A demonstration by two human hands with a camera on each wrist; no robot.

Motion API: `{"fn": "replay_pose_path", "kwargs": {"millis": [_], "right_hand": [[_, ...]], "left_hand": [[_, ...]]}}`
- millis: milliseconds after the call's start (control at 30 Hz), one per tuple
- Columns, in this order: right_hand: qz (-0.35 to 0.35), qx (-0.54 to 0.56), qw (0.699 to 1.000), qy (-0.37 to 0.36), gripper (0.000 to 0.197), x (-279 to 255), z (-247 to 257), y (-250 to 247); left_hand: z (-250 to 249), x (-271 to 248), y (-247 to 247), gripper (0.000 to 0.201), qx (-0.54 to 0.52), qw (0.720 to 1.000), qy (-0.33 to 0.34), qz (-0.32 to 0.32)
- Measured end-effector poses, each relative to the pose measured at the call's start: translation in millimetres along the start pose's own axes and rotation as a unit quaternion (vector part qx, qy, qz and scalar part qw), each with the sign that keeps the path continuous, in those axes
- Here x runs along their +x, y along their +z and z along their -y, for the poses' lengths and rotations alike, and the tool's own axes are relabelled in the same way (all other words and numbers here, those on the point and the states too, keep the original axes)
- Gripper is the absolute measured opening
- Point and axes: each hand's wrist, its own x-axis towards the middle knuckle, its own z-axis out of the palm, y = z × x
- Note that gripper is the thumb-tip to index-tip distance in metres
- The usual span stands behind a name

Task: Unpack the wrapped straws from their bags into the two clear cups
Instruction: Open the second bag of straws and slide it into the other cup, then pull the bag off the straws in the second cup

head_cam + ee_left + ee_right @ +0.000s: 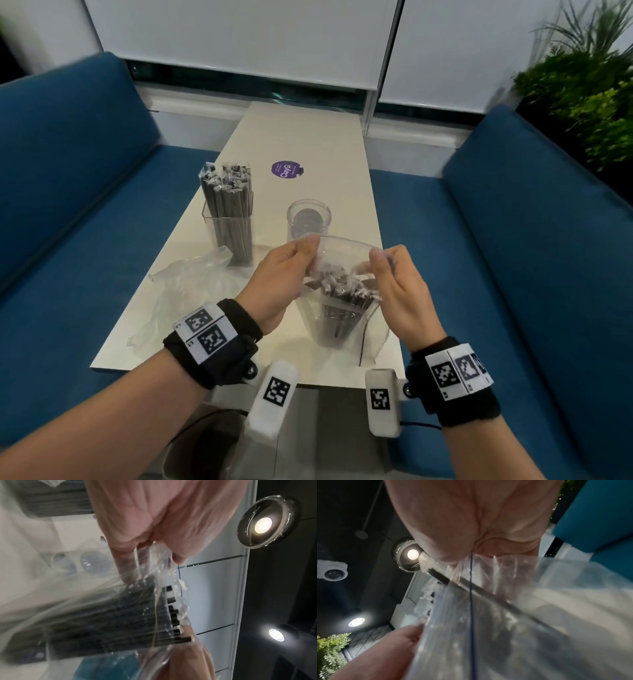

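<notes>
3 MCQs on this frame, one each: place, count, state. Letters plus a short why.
1. Where does the filled square clear cup of dark wrapped straws stand on the white table?
A. far left, beyond the empty crumpled plastic bag
B. at the near right edge
C. on the blue sofa

2. How many clear cups on the table hold no straws?
A. none
B. one
C. three

3. What state is the clear plastic bag of straws in?
A. lying flat and sealed
B. emptied and crumpled
C. held up, its mouth pulled open by both hands

Answers:
1 A: it stands at the far left, behind the crumpled bag.
2 B: only the round clear cup is empty.
3 C: the left hand and right hand each pinch one side of the bag's top, and straws are inside.
</notes>
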Motion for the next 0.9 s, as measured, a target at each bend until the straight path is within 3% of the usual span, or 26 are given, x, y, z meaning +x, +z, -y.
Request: {"fn": "replay_pose_path", "kwargs": {"millis": [233, 333, 467, 567, 700, 767, 900], "right_hand": [[-0.074, 0.056, 0.996, 0.015, 0.030, 5.2, -5.7, 13.5], [-0.080, 0.053, 0.995, 0.018, 0.020, 9.2, -14.9, 16.8], [-0.079, -0.031, 0.996, -0.017, 0.019, 4.0, -17.0, 14.9], [-0.041, -0.020, 0.998, -0.039, 0.024, -1.5, -10.5, 13.2], [0.035, -0.054, 0.998, 0.015, 0.035, -3.1, -7.5, 4.5], [0.010, -0.081, 0.996, 0.030, 0.031, -2.9, -7.2, 0.1], [-0.005, -0.067, 0.997, 0.032, 0.020, 0.8, -6.4, 1.1]], "left_hand": [[7.0, 2.7, -7.8, 0.035, 0.085, 0.996, 0.020, 0.023], [12.2, 7.1, -12.8, 0.029, 0.034, 0.999, -0.025, -0.015], [18.8, 11.1, -13.1, 0.022, 0.025, 0.997, -0.018, -0.071], [20.0, 14.3, -11.4, 0.022, -0.017, 0.996, -0.018, -0.090], [17.4, 23.1, -12.9, 0.022, -0.059, 0.993, -0.025, -0.103], [15.8, 26.1, -14.0, 0.023, -0.037, 0.993, -0.022, -0.113], [19.6, 29.4, -15.9, 0.040, 0.115, 0.984, 0.006, -0.135]]}}
